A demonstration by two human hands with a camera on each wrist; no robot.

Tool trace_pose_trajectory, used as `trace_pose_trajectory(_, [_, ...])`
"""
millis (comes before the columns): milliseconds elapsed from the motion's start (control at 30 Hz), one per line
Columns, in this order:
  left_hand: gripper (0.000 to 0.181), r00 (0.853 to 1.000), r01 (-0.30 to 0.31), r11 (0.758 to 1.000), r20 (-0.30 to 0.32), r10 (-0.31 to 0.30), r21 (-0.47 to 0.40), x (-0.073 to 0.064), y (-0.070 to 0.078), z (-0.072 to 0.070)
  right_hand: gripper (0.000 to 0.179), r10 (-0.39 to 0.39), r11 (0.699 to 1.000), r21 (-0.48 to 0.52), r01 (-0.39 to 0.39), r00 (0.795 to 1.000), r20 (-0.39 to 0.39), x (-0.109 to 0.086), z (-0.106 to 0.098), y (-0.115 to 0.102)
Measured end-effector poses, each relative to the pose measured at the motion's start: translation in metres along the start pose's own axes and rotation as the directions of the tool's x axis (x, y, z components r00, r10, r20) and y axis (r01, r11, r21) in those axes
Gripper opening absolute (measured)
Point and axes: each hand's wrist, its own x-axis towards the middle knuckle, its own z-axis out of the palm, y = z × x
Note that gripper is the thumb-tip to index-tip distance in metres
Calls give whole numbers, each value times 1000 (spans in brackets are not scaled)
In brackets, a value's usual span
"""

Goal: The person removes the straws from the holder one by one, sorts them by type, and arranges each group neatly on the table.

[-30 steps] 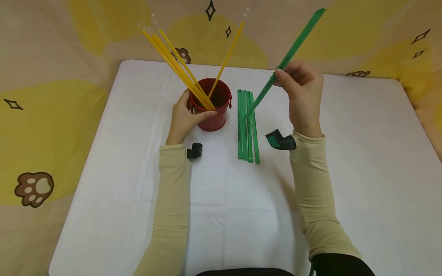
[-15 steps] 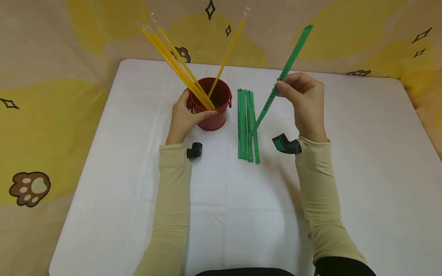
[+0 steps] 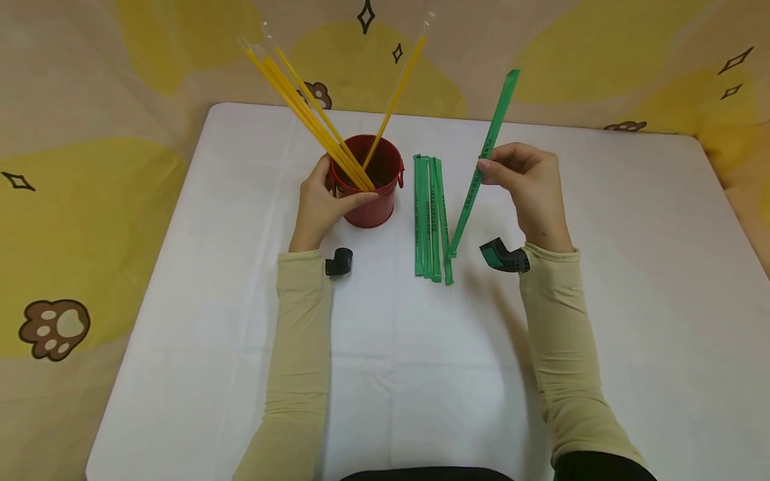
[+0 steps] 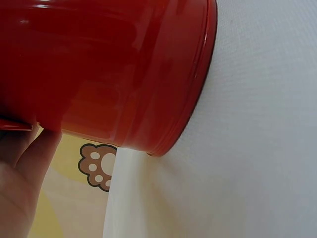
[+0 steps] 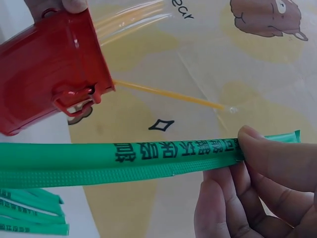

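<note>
Head view, left hand: the left hand (image 3: 319,207) grasps the red bucket (image 3: 369,215) from the left, thumb along its near rim.
Head view, red bucket: stands on the white table (image 3: 210,234), several yellow straws (image 3: 313,121) leaning out to the far left, one to the far right.
Head view, right hand: the right hand (image 3: 532,184) pinches a green straw (image 3: 473,190) at a slant; its near end overlaps the rightmost of the loose green straws (image 3: 434,220), contact unclear.
Head view, loose green straws: lie side by side, just right of the bucket.
Left wrist view, red bucket: its smooth wall fills much of the view, fingers at its side.
Right wrist view, green straw: dark characters run along its wrapper, thumb against it.
</note>
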Motion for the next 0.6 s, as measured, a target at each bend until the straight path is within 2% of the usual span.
trace_pose_trajectory(300, [75, 1000, -17, 1000, -4, 17, 2, 1, -1, 0, 8, 122, 989, -90, -118, 991, 49, 1, -6, 11])
trace_pose_trajectory(400, [75, 1000, -22, 1000, -4, 22, 1, 1, 0, 0, 4, 151, 982, -119, -144, 987, 54, 2, -8, 17])
trace_pose_trajectory(600, [75, 1000, -27, 1000, -6, 27, 2, 1, 0, 0, 8, 187, 973, -146, -179, 981, 46, 5, -10, 28])
